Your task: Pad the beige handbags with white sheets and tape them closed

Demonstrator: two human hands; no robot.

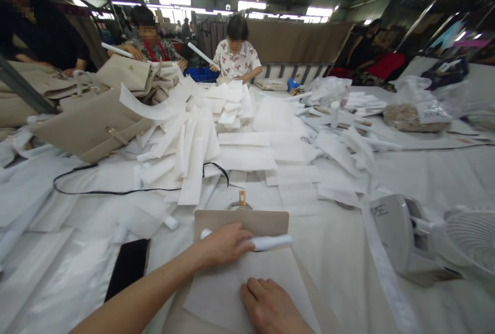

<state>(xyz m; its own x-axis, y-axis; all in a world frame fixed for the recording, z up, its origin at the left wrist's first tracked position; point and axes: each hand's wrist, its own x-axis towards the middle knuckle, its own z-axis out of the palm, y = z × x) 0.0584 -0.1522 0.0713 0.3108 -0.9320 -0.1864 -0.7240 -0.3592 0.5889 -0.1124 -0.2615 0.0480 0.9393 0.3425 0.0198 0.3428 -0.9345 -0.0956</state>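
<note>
A beige handbag [242, 219] lies in front of me, its flap turned away and a gold clasp [242, 198] at the far edge. Over its body is spread a white paper sheet [220, 287]. Across the bag, just beyond the sheet, runs a white paper roll [273, 242]. My left hand [224, 244] is closed over that roll, with the fingers wrapped on its middle. Flat on the sheet rests my right hand [270, 305], its fingers slightly bent and nothing gripped in them.
Loose white papers [193, 148] are heaped at the centre. A black phone [128, 267] lies left of my arm, and a white fan [402, 236] stands at right. Another beige bag [93, 122] leans at left. Several people work across the table, including a person in a patterned shirt [237, 58].
</note>
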